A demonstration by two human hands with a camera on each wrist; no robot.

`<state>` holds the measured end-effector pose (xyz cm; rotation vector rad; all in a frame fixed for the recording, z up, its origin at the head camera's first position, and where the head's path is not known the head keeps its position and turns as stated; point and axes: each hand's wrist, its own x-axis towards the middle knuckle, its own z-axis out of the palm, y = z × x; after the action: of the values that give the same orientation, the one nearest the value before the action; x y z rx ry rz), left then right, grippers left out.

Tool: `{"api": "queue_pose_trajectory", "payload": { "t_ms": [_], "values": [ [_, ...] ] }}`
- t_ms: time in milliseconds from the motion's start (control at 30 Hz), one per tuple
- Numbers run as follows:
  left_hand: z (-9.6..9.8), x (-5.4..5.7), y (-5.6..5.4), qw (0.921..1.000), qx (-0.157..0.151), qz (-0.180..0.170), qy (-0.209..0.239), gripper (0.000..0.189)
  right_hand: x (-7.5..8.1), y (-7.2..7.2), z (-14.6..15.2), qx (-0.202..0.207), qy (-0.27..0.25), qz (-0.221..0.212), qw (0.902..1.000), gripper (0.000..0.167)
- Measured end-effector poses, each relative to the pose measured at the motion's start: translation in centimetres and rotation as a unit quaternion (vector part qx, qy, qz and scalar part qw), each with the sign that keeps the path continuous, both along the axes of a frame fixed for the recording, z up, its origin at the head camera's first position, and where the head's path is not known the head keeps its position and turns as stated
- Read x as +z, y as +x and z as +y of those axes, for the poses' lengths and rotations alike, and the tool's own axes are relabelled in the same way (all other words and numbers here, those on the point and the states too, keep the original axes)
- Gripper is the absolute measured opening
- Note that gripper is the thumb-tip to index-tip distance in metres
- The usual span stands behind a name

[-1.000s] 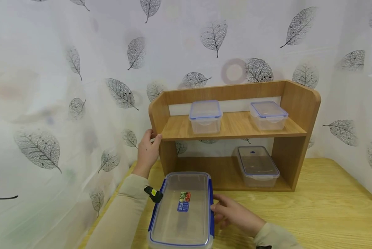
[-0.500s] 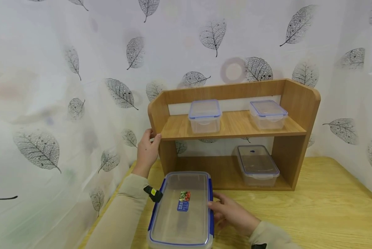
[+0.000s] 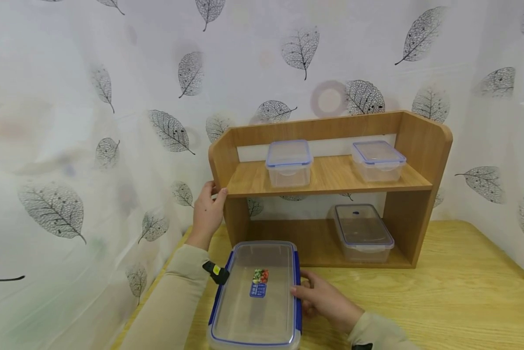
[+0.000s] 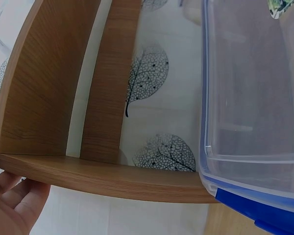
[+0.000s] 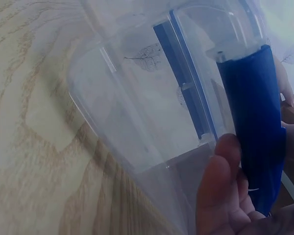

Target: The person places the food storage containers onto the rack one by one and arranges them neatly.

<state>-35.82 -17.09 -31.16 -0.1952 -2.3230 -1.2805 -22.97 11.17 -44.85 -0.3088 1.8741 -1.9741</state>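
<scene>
My left hand (image 3: 208, 216) grips the left side panel of a two-tier wooden shelf (image 3: 332, 191), thumb at its front edge. In the left wrist view, its fingers (image 4: 25, 198) lie on the panel's outer side. In front of the shelf's left half sits a large clear food container (image 3: 272, 316) with a blue-rimmed lid, blue side latches and a printed label. My right hand (image 3: 329, 301) holds its right side, thumb over the lid edge. The right wrist view shows curled fingers (image 5: 215, 183) at the blue latch (image 5: 255, 112).
Two small clear containers, one left (image 3: 289, 167) and one right (image 3: 377, 163), stand on the upper shelf. A larger lidded container (image 3: 363, 233) occupies the lower right. The wooden table (image 3: 472, 291) extends rightward. A leaf-patterned curtain (image 3: 135, 97) hangs behind and at the left.
My right hand has shifted slightly left, its thumb coming further over the lid's right edge. The left hand, the large container and the shelf look unmoved.
</scene>
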Motion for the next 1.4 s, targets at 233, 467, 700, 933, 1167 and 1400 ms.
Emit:
{"api": "queue_pose_trajectory", "payload": {
  "t_ms": [233, 467, 700, 933, 1167, 1400],
  "values": [
    [0.0, 0.1, -0.1, 1.0, 0.0, -0.005, -0.003, 0.045, 0.0, 0.0, -0.1, -0.005, -0.016, 0.021, 0.9996, 0.08],
    [-0.1, 0.2, -0.1, 1.0, 0.001, 0.0, -0.005, 0.045, 0.5, -0.1, 0.0, -0.015, -0.011, 0.032, 0.9993, 0.083],
    [-0.2, 0.2, -0.2, 1.0, -0.001, 0.005, -0.003, 0.045, 0.7, -0.6, 0.4, -0.029, -0.006, 0.037, 0.9989, 0.083],
    [-0.1, 0.1, -0.3, 1.0, 0.002, -0.003, -0.002, 0.045, 0.4, -1.0, 0.6, -0.03, 0.002, 0.031, 0.9991, 0.08],
    [-0.1, 0.4, -0.3, 1.0, 0.004, -0.005, -0.002, 0.045, 0.7, -1.4, 0.9, -0.037, 0.012, 0.036, 0.9986, 0.082],
    [-0.2, 0.1, -0.1, 1.0, 0.0, -0.007, -0.002, 0.045, 0.4, -1.3, 0.9, -0.048, 0.041, 0.047, 0.9969, 0.083]
  ]
}}
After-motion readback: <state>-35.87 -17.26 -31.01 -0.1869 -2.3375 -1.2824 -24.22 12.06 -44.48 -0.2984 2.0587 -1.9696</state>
